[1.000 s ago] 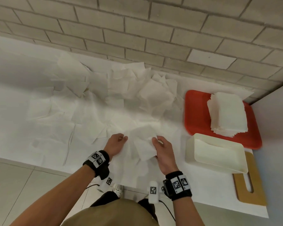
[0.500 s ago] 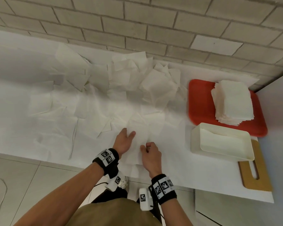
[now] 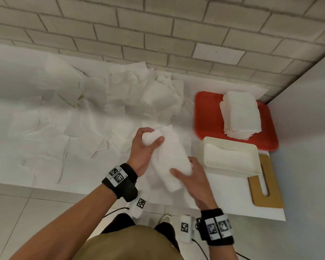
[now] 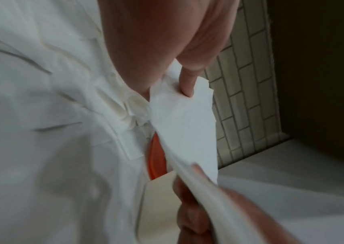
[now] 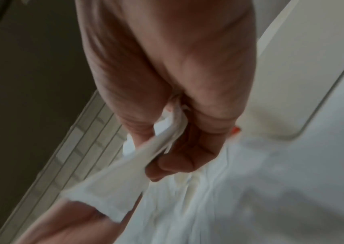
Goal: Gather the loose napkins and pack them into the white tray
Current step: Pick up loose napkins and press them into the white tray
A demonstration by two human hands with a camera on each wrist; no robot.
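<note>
A thick bundle of white napkins (image 3: 169,156) hangs above the table's front edge between both hands. My left hand (image 3: 151,136) grips its far end, thumb on top and fingers curled round it. My right hand (image 3: 183,168) grips the near end. The left wrist view shows a fingertip (image 4: 187,85) pressing into the bundle (image 4: 187,128). In the right wrist view fingers (image 5: 179,158) are curled round the folded napkins (image 5: 162,142). The white tray (image 3: 231,145) stands just right of the hands with a napkin inside. Many loose napkins (image 3: 94,117) lie spread over the table.
Behind the white tray, a red tray (image 3: 206,119) holds a tall neat stack of napkins (image 3: 240,113). A wooden board (image 3: 266,186) lies at the table's right front corner. A brick wall (image 3: 158,34) runs along the back and a plain wall closes the right side.
Both hands were down on the napkins at the table's front. They have now gathered a bundle, lifted it off the table and carried it slightly right, nearer the white tray.
</note>
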